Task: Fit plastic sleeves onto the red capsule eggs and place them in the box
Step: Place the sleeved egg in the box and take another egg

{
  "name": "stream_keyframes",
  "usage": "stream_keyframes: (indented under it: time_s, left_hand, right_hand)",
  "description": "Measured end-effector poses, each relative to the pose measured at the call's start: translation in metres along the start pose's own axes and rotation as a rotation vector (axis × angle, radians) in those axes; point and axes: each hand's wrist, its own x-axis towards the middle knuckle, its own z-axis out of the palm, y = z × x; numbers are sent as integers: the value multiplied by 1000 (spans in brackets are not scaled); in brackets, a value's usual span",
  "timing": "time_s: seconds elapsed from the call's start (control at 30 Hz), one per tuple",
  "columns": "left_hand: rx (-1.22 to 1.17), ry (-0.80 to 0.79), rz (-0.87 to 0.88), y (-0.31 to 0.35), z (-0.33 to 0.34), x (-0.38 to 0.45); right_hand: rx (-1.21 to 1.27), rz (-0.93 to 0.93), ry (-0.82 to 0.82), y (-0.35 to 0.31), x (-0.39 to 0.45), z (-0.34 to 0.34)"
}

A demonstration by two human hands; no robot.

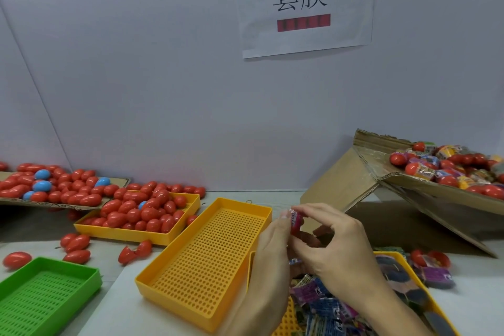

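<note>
We held one red capsule egg (296,222) between both hands above the table, just in front of the tilted cardboard box (425,188). The left hand (272,248) gripped the egg from the left, fingers curled against its side; the right hand (335,237) pinched it from above and the right, thumb and forefinger closed at its top edge. A plastic sleeve (294,216) with printed colour appeared to sit round the egg, though motion blur prevented us from telling how far it was seated. We judged the main risk to be a skewed or partly seated sleeve: uneven pull from one hand could wrinkle it or leave it to slip off in the box. A second risk was the smooth egg squirting out of the pinch and rolling among the loose eggs (77,247) on the table. Below the hands lay the yellow tray of flat sleeves (321,300); an empty perforated yellow tray (210,254) stood just to the left, and a yellow tray of bare eggs (141,213) farther left. The box already held many sleeved eggs near its low edge, so a careless drop could dislodge them.
</note>
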Motion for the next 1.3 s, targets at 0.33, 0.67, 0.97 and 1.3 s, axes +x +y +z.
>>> stream_keyframes:
  time_s: [0.33, 0.67, 0.97, 1.3]
  left_hand:
    - [369, -170, 94, 9, -14, -1]
    - [-24, -94, -68, -2, -7, 2]
    - [-32, -35, -112, 2, -7, 0]
    - [-511, -86, -328, 15, -1, -3]
  right_hand:
    - [-64, -25, -71, 4, 2, -9]
    - [-10, -28, -3, 1, 2, -7]
    - [-29, -28, -65, 1, 2, -7]
    - [107, 29, -70, -1, 1, -2]
